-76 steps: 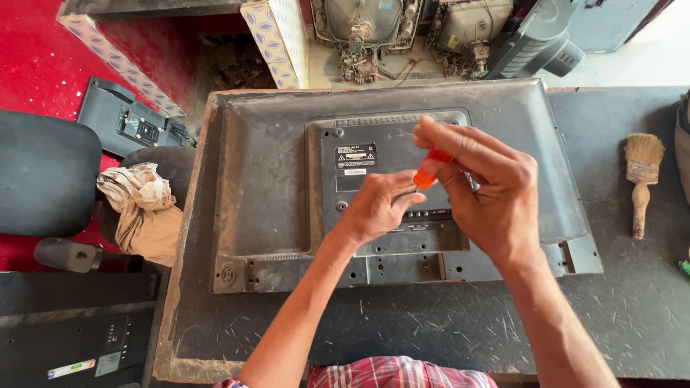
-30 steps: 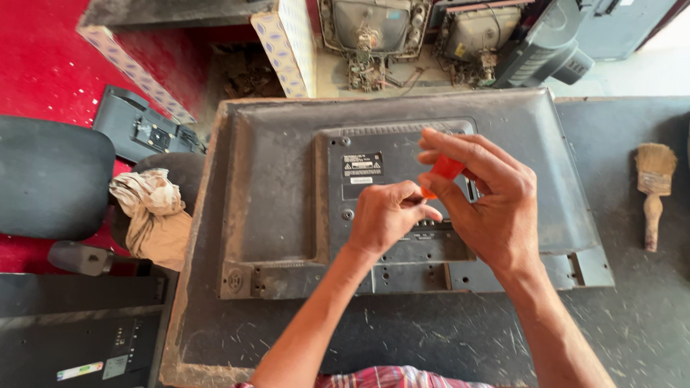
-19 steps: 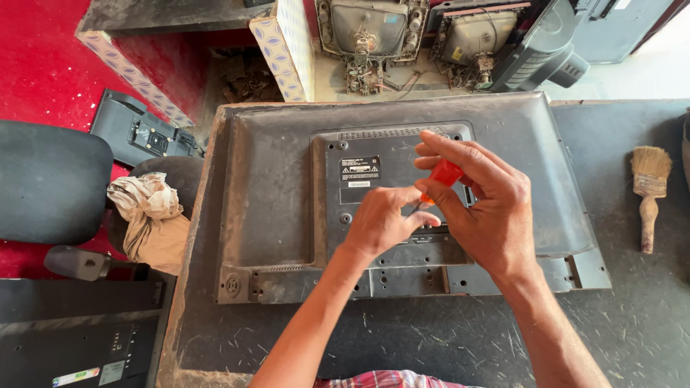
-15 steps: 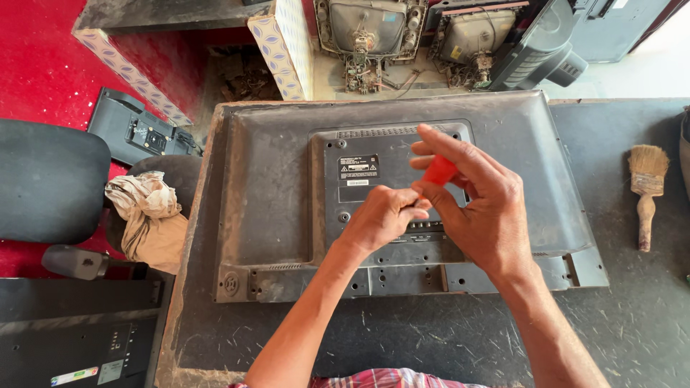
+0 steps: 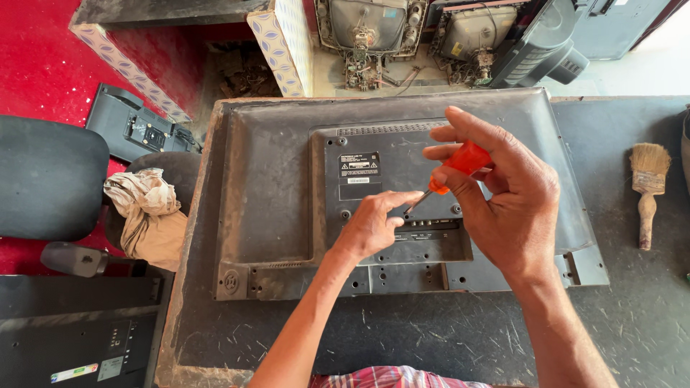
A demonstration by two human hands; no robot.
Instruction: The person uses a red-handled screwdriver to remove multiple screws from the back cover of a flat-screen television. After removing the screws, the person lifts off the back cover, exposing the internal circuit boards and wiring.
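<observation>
A dusty flat-screen television [image 5: 273, 187] lies face down on the dark workbench [image 5: 445, 338], its grey back cover up. My right hand [image 5: 503, 201] grips a screwdriver with an orange handle [image 5: 460, 164]; its metal shaft slants down-left to the raised centre panel. My left hand [image 5: 370, 226] rests on that panel, thumb and forefinger pinched around the shaft near its tip. The tip itself is hidden by my fingers.
A wooden-handled paintbrush [image 5: 648, 188] lies at the bench's right. A black chair [image 5: 50, 176] and a crumpled rag [image 5: 147, 212] sit to the left. Old tube televisions [image 5: 374, 29] stand behind the bench; another black panel [image 5: 72, 338] lies lower left.
My hands and the screwdriver have stayed at the same spot on the back cover, with small shifts of the right-hand fingers on the handle. The view has moved slightly.
</observation>
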